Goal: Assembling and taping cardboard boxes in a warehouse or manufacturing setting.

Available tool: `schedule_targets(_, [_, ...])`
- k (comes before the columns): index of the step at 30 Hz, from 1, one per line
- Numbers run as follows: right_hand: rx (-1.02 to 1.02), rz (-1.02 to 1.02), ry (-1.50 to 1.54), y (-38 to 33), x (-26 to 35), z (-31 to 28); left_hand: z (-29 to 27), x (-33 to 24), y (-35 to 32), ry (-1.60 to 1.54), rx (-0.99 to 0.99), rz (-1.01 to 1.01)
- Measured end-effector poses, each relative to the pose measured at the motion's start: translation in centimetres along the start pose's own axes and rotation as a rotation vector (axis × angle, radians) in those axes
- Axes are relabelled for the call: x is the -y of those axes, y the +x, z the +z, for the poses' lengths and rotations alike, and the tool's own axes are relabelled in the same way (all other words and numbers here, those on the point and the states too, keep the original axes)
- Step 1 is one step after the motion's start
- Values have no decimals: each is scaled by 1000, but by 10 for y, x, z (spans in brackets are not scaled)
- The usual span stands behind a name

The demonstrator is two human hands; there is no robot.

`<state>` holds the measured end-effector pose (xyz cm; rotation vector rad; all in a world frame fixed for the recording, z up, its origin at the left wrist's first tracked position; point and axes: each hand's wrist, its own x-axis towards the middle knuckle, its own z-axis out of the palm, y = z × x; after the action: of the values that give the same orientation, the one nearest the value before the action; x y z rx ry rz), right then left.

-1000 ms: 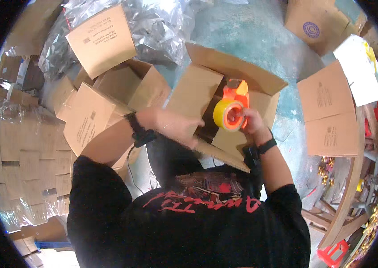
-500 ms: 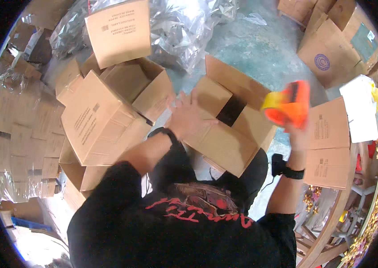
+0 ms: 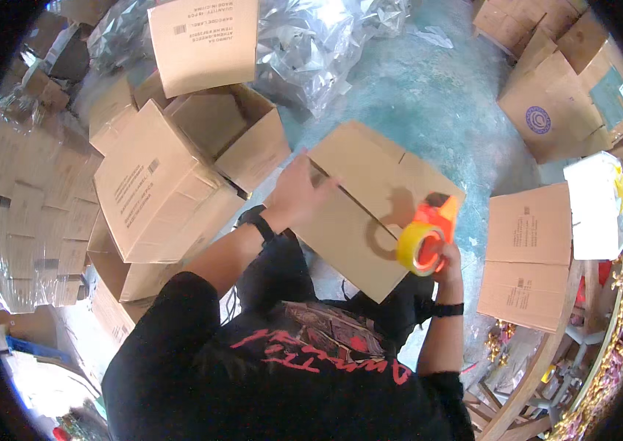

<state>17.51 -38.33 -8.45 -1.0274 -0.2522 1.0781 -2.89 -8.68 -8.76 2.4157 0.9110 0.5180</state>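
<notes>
A cardboard box (image 3: 367,165) sits in front of me, its top flaps folded down with a narrow dark seam between them. On its left side rests my left hand (image 3: 295,195), fingers stretched over the flap edge and slightly blurred, holding nothing. My right hand (image 3: 450,266) is closed around an orange tape dispenser (image 3: 436,214). The dispenser carries a roll of yellow tape (image 3: 416,248) and is over the right part of the box top, near the end of the seam. Its shadow falls on the flaps.
Open cardboard boxes (image 3: 157,184) crowd the left, with another carton (image 3: 205,48) beyond them. Clear plastic-wrapped silvery material (image 3: 304,55) lies at the far side. Flattened cardboard (image 3: 525,253) and a white box (image 3: 597,206) stand at the right; more cartons (image 3: 547,103) are at far right.
The box's raised far flap and right flap have folded down, covering the opening. My right hand has brought the tape dispenser down and left over the box top. My left hand stays at the left side.
</notes>
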Motion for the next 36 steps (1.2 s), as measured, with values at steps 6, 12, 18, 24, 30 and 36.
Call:
schedule_targets(6, [-70,-105,-79,-8,-4,7,2,11,45,-73,259,-263])
schedule_targets(12, [-82,-13,3,-11,-18,12,12,30,72,-123,370,-141])
schedule_targets(18, [-3,-4,-116,-32,-45,37,6,22,78,-190,458,-44])
schedule_targets(24, [-52,-42,-231,-42,-21,64,18,23,68,-161,466,-119])
schedule_targets(30, [-33,-506,-740,-30,24,103,18,37,71,-336,616,-110])
schedule_targets(36, [-94,-745,-1412,15,2,87,35,22,72,-54,418,-96])
